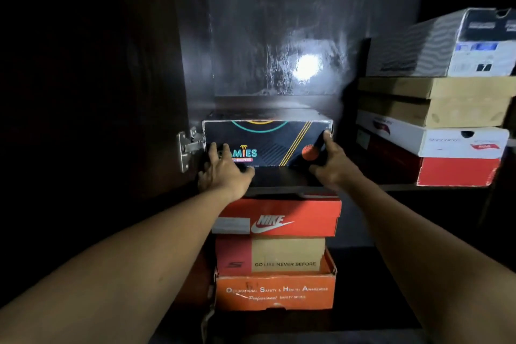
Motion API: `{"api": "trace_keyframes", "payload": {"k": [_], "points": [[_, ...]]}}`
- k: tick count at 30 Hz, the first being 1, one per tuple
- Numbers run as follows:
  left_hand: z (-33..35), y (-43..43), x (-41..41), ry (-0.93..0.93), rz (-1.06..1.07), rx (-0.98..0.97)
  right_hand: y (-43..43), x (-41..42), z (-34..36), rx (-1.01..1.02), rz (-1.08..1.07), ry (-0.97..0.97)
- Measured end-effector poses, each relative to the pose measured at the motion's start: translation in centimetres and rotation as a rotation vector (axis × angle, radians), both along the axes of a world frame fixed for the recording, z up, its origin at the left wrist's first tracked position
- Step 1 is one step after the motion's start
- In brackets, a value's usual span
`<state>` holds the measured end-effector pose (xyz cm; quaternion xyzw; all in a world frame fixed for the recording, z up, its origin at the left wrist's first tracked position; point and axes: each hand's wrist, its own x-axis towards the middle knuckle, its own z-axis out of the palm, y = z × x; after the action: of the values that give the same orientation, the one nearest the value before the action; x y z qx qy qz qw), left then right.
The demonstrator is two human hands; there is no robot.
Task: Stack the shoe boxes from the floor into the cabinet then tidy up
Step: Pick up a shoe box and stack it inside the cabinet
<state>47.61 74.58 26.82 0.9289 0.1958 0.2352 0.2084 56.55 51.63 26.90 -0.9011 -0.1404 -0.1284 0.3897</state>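
A black shoe box with teal, yellow and orange print rests on the upper cabinet shelf, its long side facing me. My left hand presses flat on the box's lower left corner, fingers spread. My right hand grips its right end, thumb up along the corner. Under the shelf stand three stacked boxes: a red Nike box, a red and tan box and an orange safety-shoe box.
Right of the black box, a stack fills the shelf: a grey-white box on top, a tan box, a white box, a red box. A metal door hinge sits left of the box. The cabinet is dark, with a light glare on its back wall.
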Motion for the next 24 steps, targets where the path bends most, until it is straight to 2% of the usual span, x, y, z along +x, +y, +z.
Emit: {"api": "trace_keyframes", "payload": {"k": [5, 11, 14, 16, 20, 22, 24], "points": [[-0.4, -0.3, 1.0, 0.045, 0.069, 0.119, -0.5, 2.7, -0.4, -0.03, -0.011, -0.004], [-0.3, -0.1, 1.1, 0.042, 0.065, 0.116, -0.1, 0.9, -0.1, -0.083, -0.041, -0.089], [-0.3, -0.2, 0.9, 0.066, 0.053, 0.128, 0.1, 0.7, 0.1, -0.156, -0.054, -0.061], [-0.1, -0.1, 0.8, 0.075, 0.041, 0.136, 0.0, 1.6, 0.3, -0.111, -0.023, -0.015], [-0.1, 0.3, -0.5, 0.059, -0.043, 0.002, -0.3, 0.2, 0.6, 0.002, 0.03, 0.04], [-0.1, 0.1, -2.2, 0.022, -0.09, -0.094, -0.9, -3.1, 0.7, -0.009, 0.017, 0.023], [-0.3, -0.6, -4.6, 0.045, -0.138, -0.1, -2.1, -7.0, 0.5, -0.056, 0.017, 0.053]]}}
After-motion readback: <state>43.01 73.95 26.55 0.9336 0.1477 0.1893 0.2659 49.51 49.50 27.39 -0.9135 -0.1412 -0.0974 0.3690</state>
